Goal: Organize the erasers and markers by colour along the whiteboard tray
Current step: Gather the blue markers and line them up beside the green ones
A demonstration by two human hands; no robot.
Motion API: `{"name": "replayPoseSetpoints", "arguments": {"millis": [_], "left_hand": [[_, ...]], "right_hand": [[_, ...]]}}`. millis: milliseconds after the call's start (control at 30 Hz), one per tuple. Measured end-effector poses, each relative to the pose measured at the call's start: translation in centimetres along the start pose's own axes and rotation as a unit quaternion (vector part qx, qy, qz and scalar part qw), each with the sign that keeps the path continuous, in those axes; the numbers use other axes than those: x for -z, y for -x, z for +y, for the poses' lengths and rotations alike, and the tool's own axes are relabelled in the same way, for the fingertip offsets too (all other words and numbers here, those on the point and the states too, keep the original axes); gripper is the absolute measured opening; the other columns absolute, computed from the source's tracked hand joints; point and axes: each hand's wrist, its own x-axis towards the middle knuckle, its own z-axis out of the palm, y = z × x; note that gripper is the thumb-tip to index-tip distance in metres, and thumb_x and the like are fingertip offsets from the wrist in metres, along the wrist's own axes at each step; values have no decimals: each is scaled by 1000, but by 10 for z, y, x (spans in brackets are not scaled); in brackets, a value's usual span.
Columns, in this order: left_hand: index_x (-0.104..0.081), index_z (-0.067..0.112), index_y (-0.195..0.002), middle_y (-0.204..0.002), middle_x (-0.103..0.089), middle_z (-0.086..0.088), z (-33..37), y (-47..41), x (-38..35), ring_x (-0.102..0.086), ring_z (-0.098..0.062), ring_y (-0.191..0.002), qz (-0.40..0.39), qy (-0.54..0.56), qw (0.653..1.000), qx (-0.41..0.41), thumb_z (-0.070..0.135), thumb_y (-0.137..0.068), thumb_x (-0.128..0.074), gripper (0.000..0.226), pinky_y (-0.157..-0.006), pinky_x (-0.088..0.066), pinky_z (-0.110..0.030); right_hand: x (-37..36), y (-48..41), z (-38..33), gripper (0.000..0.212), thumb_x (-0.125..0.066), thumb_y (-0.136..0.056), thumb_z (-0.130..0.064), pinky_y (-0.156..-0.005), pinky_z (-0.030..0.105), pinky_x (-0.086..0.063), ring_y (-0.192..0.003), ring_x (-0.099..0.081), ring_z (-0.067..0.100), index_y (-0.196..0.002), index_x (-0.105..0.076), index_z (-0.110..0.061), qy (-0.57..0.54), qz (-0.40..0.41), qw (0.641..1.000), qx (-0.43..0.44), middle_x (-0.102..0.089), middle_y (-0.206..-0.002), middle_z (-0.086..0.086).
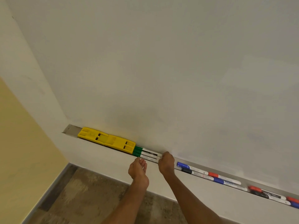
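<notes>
Two yellow erasers lie end to end at the left end of the metal tray. Right beside them lie three green-capped markers, side by side. My right hand rests over the markers' right ends, fingers curled against them. My left hand hovers just below the tray's front edge by the green caps, fingers apart and holding nothing. Further right the tray holds a mix of blue, black and red markers.
The whiteboard fills the view above the tray. A white wall band runs below the tray. A yellow wall stands at the left, and a brown floor lies beneath. More red, black and blue markers lie at the far right.
</notes>
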Motion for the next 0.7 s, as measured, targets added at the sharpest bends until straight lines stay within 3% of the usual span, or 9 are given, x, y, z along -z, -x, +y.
{"name": "replayPoseSetpoints", "arguments": {"millis": [167, 367, 533, 700], "left_hand": [[-60, 1, -100, -99, -66, -13, -16, 10, -7, -66, -22, -83, -25, -14, 1000, 6, 15, -93, -57, 16, -74, -53, -31], [-59, -2, -110, -103, -65, -16, -52, 37, -24, -64, -27, -94, -66, -22, 997, 19, 14, -92, -58, 24, -81, -52, -34], [-61, -1, -106, -100, -67, -15, -84, 57, -34, -65, -24, -86, -82, -36, 996, 28, 15, -91, -59, 22, -78, -51, -33], [-61, 0, -106, -96, -67, -13, -108, 74, -44, -66, -25, -87, -84, -38, 995, 35, 15, -89, -61, 22, -77, -52, -33]], "right_hand": [[19, 4, 15, 17, -51, -95, -10, -89, 28, -51, -102, -60, 24, -111, -52, -4, 32, 7, 998, 44, -60, -112, 16], [62, 5, 63, 19, -47, -94, -10, -89, 37, -52, -104, -56, 26, -111, -56, -9, 122, 52, 984, 118, -59, -113, 12], [99, -2, 109, 27, -56, -92, -21, -95, 33, -48, -111, -53, 21, -119, -54, -17, 245, 11, 960, 136, -58, -121, 7], [120, -7, 133, 31, -60, -89, -16, -97, 35, -45, -114, -52, 21, -120, -53, -19, 296, -7, 942, 156, -57, -124, 6]]}}
